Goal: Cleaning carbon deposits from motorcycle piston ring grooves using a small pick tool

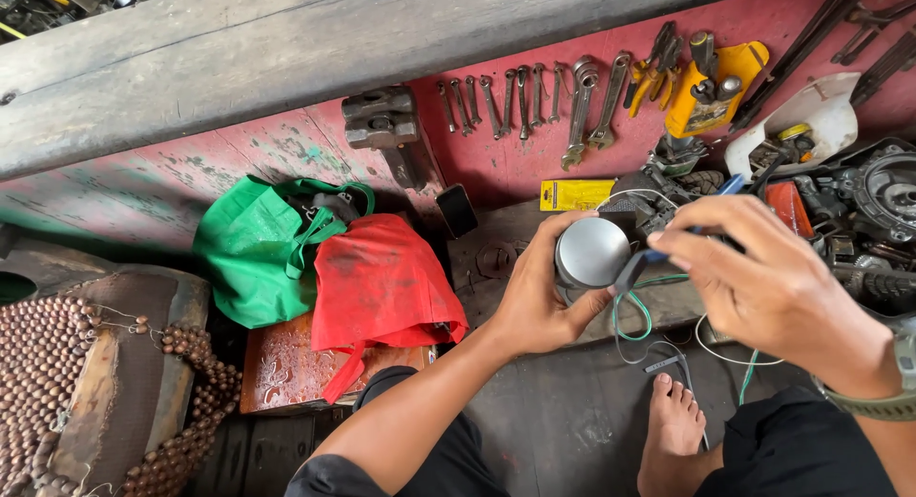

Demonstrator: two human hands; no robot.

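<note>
Round grey metal part (592, 252), looks like a piston w/ flat top facing up, sits centre-right, just above a wooden block (496, 258) at the bench edge. Left hand (539, 301) wraps it from the left: fingers curled round the side, thumb under, forearm coming up diagonally from lower left. Right hand (773, 287) comes in from the right, palm down, wrist bent, fingers pinched on a thin blue-handled tool (668, 252); its dark tip touches the part's right rim. Tool type hard to tell, prob. a small brush or pick. Green wire (634, 316) loops just below the part. Bare foot (673, 430) on the dark floor under the hands. Further left, red bag (382, 282) beside green bag (258, 249). On the red wall behind, row of spanners (515, 101), pliers (654, 72) nearby.
</note>
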